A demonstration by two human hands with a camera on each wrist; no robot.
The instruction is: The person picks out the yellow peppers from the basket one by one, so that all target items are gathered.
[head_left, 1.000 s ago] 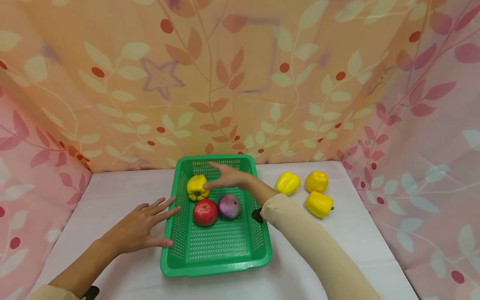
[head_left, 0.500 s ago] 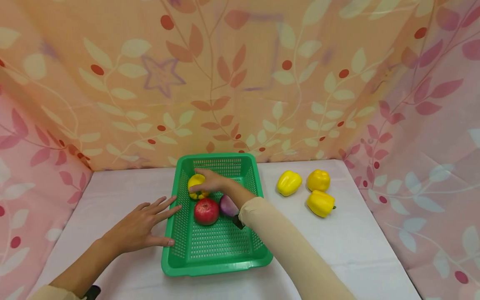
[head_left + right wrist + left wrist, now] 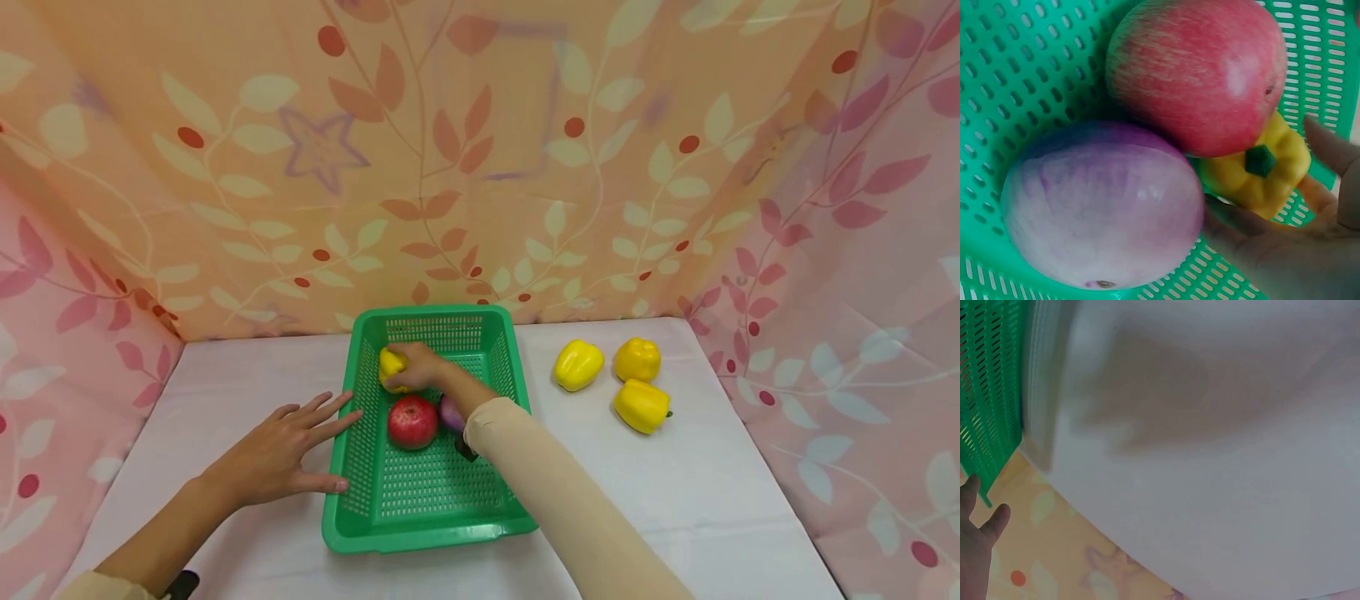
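In the head view, a green plastic basket (image 3: 442,533) holds a yellow bell pepper (image 3: 388,367), a red apple (image 3: 412,422) and a purple onion (image 3: 450,412). My right hand (image 3: 420,367) reaches into it and grips the bell pepper at the far left, covering its right side. The right wrist view shows the bell pepper (image 3: 1288,156) between thumb and fingers, behind the apple (image 3: 1197,75) and onion (image 3: 1104,206). My left hand (image 3: 288,454) is spread at the basket's left rim, fingertips over the edge. Part of the sleeve hides the onion in the head view.
Three more yellow bell peppers lie on the white table (image 3: 600,483) right of the basket: one nearer pepper (image 3: 578,365), one behind (image 3: 637,360) and one in front (image 3: 642,406). A floral cloth (image 3: 450,167) hangs at the back and sides.
My right hand has moved left and down inside the basket onto the yellow bell pepper and now grips it. The left hand has stayed at the rim.
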